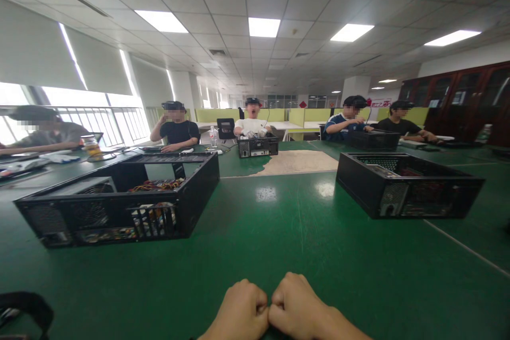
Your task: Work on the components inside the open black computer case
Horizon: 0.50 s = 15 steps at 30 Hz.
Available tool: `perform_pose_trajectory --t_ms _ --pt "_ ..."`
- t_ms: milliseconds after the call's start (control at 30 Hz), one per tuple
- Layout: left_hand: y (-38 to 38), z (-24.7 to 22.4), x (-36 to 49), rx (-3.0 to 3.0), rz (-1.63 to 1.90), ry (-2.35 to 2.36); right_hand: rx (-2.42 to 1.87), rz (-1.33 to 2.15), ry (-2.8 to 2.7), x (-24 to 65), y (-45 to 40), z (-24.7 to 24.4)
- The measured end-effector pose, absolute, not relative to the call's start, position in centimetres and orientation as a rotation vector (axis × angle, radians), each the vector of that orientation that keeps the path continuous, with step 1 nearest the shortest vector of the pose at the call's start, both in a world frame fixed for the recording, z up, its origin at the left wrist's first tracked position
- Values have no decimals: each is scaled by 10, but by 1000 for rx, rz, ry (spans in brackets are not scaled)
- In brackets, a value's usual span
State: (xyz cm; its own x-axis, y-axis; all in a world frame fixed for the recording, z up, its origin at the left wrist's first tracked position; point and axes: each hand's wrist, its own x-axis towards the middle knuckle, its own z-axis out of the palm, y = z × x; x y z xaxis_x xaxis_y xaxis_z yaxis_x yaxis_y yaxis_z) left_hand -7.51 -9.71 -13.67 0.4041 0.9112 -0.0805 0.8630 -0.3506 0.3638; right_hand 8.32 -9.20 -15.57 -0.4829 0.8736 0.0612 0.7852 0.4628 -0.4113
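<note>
Left grip [244, 305], right grip [295, 304] touching (fisted); black cases [200, 191] well beyond.

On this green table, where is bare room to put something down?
The tabletop is bare between the near left computer case and near right computer case, and nearer, up to the left hand and right hand. The far left is crowded around the jar and glove.
</note>
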Motion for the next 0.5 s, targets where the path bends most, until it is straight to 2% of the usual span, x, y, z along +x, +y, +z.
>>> perform_pose_trajectory --t_ms 500 --pt "-97 -137 -74 2278 238 1524 -1406 460 -2413 83 -92 -158"
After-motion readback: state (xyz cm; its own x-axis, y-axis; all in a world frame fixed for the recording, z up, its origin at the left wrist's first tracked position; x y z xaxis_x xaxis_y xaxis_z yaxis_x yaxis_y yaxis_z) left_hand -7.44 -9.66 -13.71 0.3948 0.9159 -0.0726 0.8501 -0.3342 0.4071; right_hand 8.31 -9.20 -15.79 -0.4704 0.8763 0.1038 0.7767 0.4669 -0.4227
